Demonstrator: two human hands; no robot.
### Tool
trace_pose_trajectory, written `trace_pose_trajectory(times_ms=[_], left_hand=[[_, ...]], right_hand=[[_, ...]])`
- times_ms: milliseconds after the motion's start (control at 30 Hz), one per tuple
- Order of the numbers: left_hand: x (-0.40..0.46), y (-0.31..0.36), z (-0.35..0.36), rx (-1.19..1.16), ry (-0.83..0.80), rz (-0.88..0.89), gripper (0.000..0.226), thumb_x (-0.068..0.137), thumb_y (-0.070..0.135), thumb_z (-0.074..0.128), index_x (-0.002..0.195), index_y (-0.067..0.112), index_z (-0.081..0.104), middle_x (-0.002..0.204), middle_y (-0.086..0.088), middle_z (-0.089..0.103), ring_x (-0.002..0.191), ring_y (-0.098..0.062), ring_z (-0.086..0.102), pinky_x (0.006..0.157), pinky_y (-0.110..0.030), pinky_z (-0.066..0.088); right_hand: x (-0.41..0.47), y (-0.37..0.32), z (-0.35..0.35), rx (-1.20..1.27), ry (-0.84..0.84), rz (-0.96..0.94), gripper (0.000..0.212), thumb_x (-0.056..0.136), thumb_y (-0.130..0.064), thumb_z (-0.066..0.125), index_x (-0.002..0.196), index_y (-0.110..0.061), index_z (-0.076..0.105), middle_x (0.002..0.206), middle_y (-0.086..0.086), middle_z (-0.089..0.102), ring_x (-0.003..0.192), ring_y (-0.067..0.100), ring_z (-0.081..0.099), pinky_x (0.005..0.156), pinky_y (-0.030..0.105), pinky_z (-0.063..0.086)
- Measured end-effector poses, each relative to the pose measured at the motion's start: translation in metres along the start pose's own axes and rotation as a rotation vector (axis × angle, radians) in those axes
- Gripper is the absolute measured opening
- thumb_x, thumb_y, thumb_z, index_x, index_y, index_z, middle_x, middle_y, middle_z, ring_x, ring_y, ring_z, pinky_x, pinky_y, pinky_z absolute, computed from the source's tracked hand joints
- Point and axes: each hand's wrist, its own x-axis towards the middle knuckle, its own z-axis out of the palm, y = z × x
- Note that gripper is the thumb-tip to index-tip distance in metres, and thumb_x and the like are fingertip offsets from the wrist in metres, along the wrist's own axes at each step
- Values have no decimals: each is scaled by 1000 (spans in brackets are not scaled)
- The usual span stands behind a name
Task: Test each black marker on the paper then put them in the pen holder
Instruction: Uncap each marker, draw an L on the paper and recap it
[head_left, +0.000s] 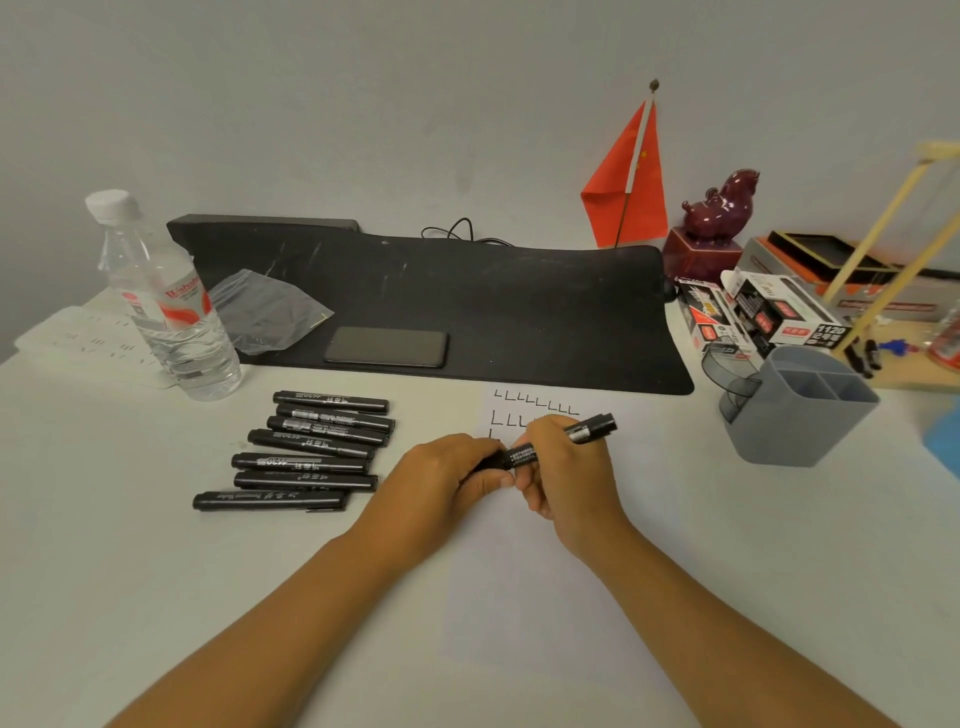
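Both hands (498, 467) grip one black marker (550, 444), hiding its cap end.

The box (810, 325) reads "1120"; the bottle (166, 301) label perhaps "Wahaha".

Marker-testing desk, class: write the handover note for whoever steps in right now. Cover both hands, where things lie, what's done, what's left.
Left hand and right hand both grip one black marker over the paper; whether its cap is on is unclear.
Seven markers lie in a group left of the paper.
The grey pen holder stands to the right; no markers are visible in it.
Done: rows of L-shaped test marks at the paper's top.
Left: finish this marker, put it in the holder, then the group.
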Motion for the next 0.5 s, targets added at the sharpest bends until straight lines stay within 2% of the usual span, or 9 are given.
trace_pose_trajectory(times_ms=[100, 300, 400, 500], left_hand=[[-2, 2, 0, 22, -46, 39, 32, 98, 39, 45, 97, 13, 62, 80, 0, 60, 74, -15, 52, 67, -30, 45], [3, 11, -3, -157, -220, 3, 25, 103, 23, 43, 85, 15, 58, 85, 0, 68, 82, -20, 62, 77, -42, 49], [3, 17, -6, -143, -329, -24, 25, 102, 28, 45, 89, 16, 62, 90, 1, 70, 84, -17, 63, 79, -41, 50], [1, 25, -11, -123, -252, -12, 27, 98, 41, 49, 99, 20, 66, 91, 3, 69, 78, -11, 60, 72, -34, 50]], right_hand=[[2, 2, -1, -50, -42, -15, 35, 95, -14, 51, 61, -7, 59, 45, 4, 61, 33, 14, 53, 32, 20, 41], [-11, 8, -7, -13, -106, -150, 35, 91, -22, 55, 57, -21, 61, 51, 11, 65, 38, 23, 59, 33, 25, 46], [-15, 7, -14, -52, -150, -137, 33, 95, -16, 56, 62, -15, 60, 50, 11, 63, 37, 24, 57, 33, 24, 45], [-13, -7, -20, -72, -201, -71, 34, 94, -19, 57, 61, -14, 60, 48, 8, 58, 37, 18, 50, 34, 21, 39]])
